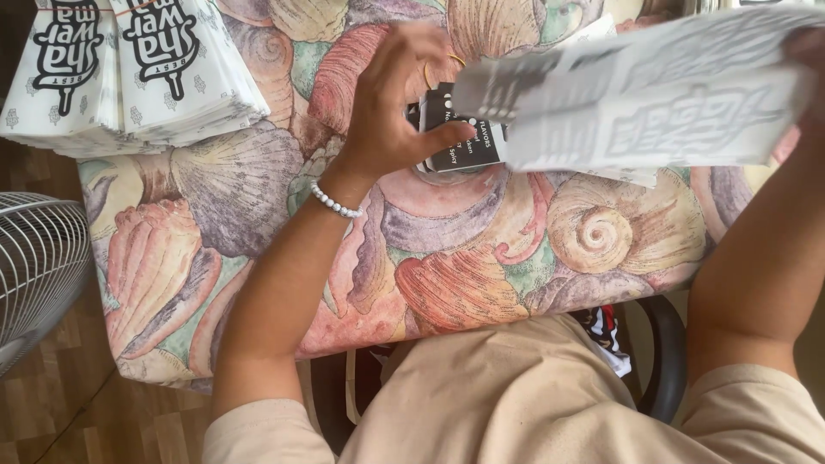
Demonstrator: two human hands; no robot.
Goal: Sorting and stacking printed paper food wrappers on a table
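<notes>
- Head view, left side: left hand (391, 107) rests over the middle of the table, fingers curled down and thumb pressed on a black card (460, 133) with white print. The thumb lies along the card's near edge; the fingers close on its far side, so the hand is clamped on the card.
- Card: lies flat on the cloth, its right part hidden under the blurred sleeves held above it.
- Bracelet (335, 203) of white beads circles the left wrist.
- Head view, right side: right hand (808, 60) shows only at the frame's edge, mostly out of view. It meets the right end of a bundle of white paper sleeves (653, 99) with grey print; whether the fingers are closed on it I cannot tell.
- Sleeves: lifted above the table, tilted, blurred, reaching from the right edge to just beside the left hand's fingers.
- Stack (129, 73) of like white sleeves with black print lies at the table's far left corner, well apart from both hands.
- Tablecloth (464, 275) bears large shells in pink, orange and purple, and hangs over the near edge.
- Fan (39, 262) with a white wire grille stands at the left, beside the table, over the wooden floor (77, 412).
- Beige shirt (516, 404) fills the lower frame.
</notes>
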